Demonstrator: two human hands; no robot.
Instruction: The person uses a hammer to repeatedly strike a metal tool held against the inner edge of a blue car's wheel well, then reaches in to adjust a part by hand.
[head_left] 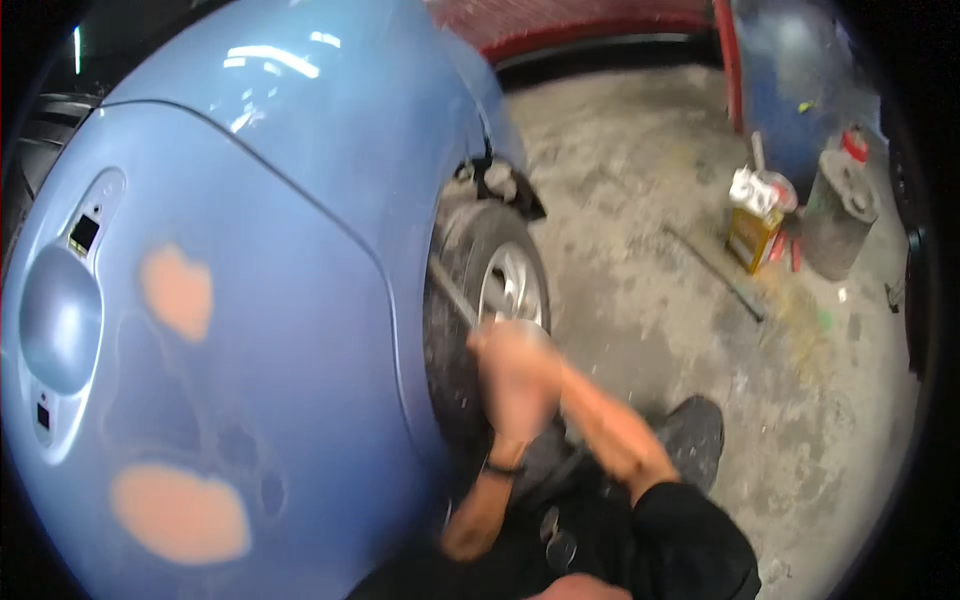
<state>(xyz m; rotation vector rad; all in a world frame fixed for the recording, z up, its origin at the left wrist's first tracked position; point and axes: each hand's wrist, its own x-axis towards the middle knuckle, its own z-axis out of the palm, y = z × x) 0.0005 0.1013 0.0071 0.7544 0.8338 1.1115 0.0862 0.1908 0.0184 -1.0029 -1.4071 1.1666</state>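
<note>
A metal bar (453, 295) reaches into the wheel opening of a light-blue car (300, 300), beside the rear or front tyre (450, 390) and silver wheel rim (505, 275). My left hand (510, 395) and my right hand (535, 355) are closed together around the bar's near end, blurred and overlapping, so single fingers are hard to make out. The car's panel has a recessed handle (58, 320) and two pale orange patches (178, 505). Torn dark plastic (510, 190) hangs above the tyre.
On the stained concrete floor (610, 150) at the right lie a long dark bar (712, 272), a yellow tin (752, 238) with white material on top and a grey canister (840, 220). A blue panel (785, 80) stands behind them. My shoe (695, 430) is at lower right.
</note>
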